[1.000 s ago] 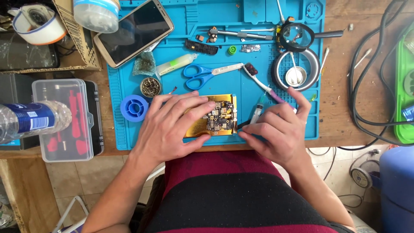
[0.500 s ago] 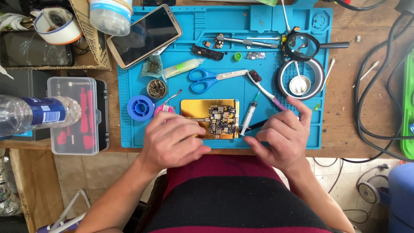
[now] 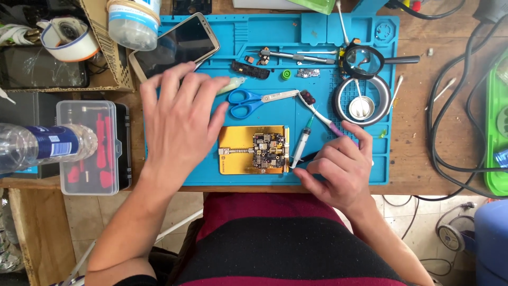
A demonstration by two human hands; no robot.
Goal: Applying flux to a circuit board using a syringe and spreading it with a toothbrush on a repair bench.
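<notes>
Near edge: right hand [image 3: 338, 172] curled around a thin dark tool, tip just beside the gold rectangular metal holder plate [image 3: 238, 151] on the blue silicone work mat [image 3: 317, 32]. The small dark green circuit board [image 3: 269, 150] sits clamped in it, chips bare; I judge work on it is mid-way, nothing reassembled. Clear plastic syringe [image 3: 300, 144] lies alongside. Left hand [image 3: 177, 119] open, fingers spread, grasping nothing, hovering toward the blue-handled scissors [image 3: 254, 100]. Farther: black-screened smartphone [image 3: 174, 45].

head cam | one view only, worn on the person's head | looks almost straight down on the worktop [image 3: 423, 159] | close, at arm's reach | frame spans blue mat [image 3: 254, 37], both forearms, lap and floor at bottom | far edge cut off at top
</notes>
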